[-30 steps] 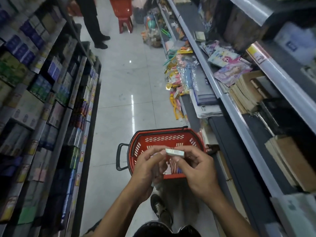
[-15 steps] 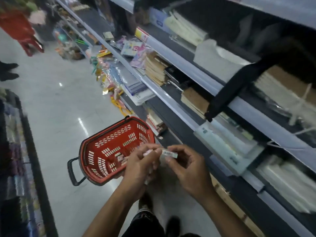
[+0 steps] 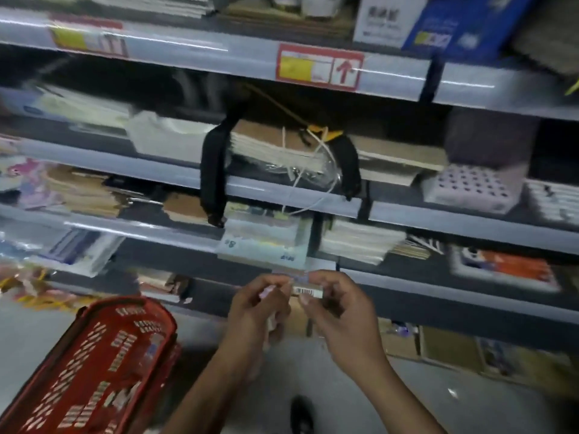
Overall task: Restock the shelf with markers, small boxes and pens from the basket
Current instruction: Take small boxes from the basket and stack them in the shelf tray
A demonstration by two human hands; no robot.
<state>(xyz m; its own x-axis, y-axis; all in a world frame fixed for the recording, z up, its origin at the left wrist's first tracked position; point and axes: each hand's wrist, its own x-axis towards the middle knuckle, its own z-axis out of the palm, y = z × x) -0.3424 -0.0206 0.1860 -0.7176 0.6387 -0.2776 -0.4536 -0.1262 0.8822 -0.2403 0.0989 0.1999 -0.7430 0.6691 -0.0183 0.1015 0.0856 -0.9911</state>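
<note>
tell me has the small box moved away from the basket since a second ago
Yes. The small box, pinched by both hands, was over the basket; now it is right of it, before the shelf.

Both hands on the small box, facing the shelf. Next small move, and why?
Probably lift the small box forward toward the shelf edge just above it. The left hand and right hand both pinch it in front of the shelves, the red basket sits lower left, and the box is not yet on any shelf. The exact slot is too blurred to tell.
</note>
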